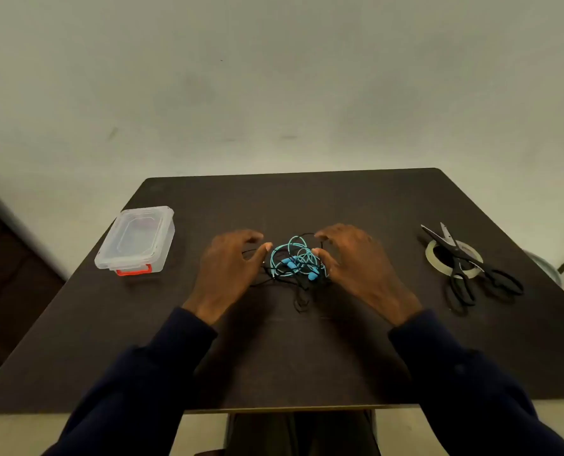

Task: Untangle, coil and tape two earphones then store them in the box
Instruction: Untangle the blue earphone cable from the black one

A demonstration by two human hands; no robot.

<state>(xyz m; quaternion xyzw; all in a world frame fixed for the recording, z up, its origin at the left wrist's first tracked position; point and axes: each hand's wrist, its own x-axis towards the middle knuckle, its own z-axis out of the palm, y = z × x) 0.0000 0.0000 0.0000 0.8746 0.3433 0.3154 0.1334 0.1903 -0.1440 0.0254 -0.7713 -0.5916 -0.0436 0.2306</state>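
Observation:
A tangle of two earphones lies mid-table: a light blue earphone (294, 261) with blue earbuds, knotted together with a thin black earphone (302, 299) whose cable trails toward me. My left hand (229, 269) hovers just left of the tangle, fingers spread and relaxed, thumb tip near the blue cable. On the tangle's right side is my right hand (353, 263), fingers loosely curved, thumb touching the edge of the cables. Neither hand grips anything. A clear plastic box (136, 240) with a lid and a red latch stands at the left.
A roll of clear tape (437, 255) lies at the right of the dark table (307, 357), with black-handled scissors (471, 268) resting across it. A pale wall rises behind the table. Dark furniture stands at the far left.

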